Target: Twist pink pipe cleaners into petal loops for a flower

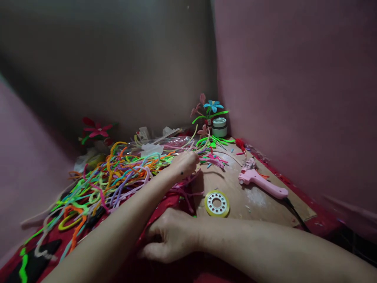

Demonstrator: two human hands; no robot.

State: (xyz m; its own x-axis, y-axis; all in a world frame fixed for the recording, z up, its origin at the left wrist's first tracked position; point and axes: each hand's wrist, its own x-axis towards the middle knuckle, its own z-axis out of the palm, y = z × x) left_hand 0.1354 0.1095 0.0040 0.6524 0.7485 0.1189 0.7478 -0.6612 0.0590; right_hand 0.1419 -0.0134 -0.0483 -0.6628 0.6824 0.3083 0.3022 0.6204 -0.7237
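My left hand (186, 163) reaches out to the right end of a heap of multicoloured pipe cleaners (129, 179). Its fingers curl down, closed, and what they hold, if anything, is hidden. Short pink pipe cleaner pieces (216, 160) lie just beyond it. Nearer to me, my right hand (169, 236) is beside my left forearm, over the red cloth (169, 201). Its thumb and forefinger are apart with nothing visible between them; the forearm covers part of the fingertips. A yellow tape roll (206, 204) lies on the board close to this hand.
A pink glue gun (265, 184) with a black cord rests on the brown board (235, 208). Behind stand a lidded jar (219, 127), a blue pipe cleaner flower (213, 105) and a pink one (98, 129). Walls close in the back and right. A black flat object (37, 259) lies front left.
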